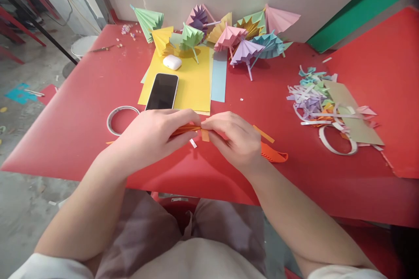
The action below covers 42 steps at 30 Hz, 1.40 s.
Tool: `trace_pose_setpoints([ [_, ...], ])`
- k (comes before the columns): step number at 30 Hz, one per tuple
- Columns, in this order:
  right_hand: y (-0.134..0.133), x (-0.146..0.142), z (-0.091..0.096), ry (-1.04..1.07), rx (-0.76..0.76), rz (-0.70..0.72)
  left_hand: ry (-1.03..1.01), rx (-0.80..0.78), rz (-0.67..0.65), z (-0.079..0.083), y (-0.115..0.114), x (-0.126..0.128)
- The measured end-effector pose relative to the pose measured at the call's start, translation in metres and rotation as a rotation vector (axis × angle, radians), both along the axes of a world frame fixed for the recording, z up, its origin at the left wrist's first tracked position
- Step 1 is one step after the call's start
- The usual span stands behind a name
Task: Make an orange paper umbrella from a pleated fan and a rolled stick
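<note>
My left hand [157, 137] is closed around a folded orange paper [185, 129], its pleats pressed together between thumb and fingers. Against the paper's right end, my right hand [234, 137] pinches a short orange paper strip [205, 134] that hangs down. Most of the folded paper is hidden behind my left hand. A small white scrap [193, 143] lies on the table just below the paper. Beside my right hand are an orange-handled cutter [274, 153] and a loose orange strip [263, 134]. A roll of tape [123, 120] lies behind my left wrist.
A phone [163, 91] and a white earbud case [172, 62] rest on yellow paper sheets [196, 83]. Several paper umbrellas [248, 50] stand along the back of the red table [81, 96]. Coloured paper scraps [310, 100] and a second tape roll [338, 140] lie at the right.
</note>
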State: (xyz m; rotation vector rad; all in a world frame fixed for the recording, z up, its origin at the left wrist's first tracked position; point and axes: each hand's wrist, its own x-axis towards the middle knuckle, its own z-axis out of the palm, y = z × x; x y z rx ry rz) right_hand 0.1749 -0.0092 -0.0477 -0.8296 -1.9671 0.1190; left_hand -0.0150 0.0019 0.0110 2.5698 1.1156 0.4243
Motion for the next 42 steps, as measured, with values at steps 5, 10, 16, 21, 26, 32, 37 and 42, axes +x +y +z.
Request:
trace_pose_setpoints([
  [5, -0.004, -0.003, 0.005, 0.059, -0.043, -0.032, -0.011, 0.057, -0.009, 0.001, -0.001, 0.000],
  [10, -0.005, -0.005, 0.006, 0.140, -0.104, -0.029, 0.043, 0.148, -0.005, 0.003, -0.005, 0.001],
  [16, -0.007, -0.008, 0.007, 0.243, -0.288, -0.052, 0.093, 0.252, 0.011, 0.005, -0.011, 0.004],
  [21, -0.009, -0.008, 0.008, 0.341, -0.510, -0.075, 0.148, 0.341, 0.016, 0.007, -0.016, 0.007],
  [26, -0.009, -0.007, 0.010, 0.428, -0.686, -0.054, 0.206, 0.369, 0.024, 0.009, -0.020, 0.008],
  [32, -0.007, -0.005, 0.012, 0.452, -0.719, -0.010, 0.207, 0.367, 0.122, 0.008, -0.022, 0.014],
  [37, -0.007, -0.003, 0.011, 0.312, -0.514, 0.006, 0.211, 0.306, 0.171, 0.009, -0.023, 0.012],
  [42, -0.006, -0.003, 0.008, 0.185, -0.108, 0.075, 0.211, 0.314, 0.110, 0.009, -0.021, 0.007],
])
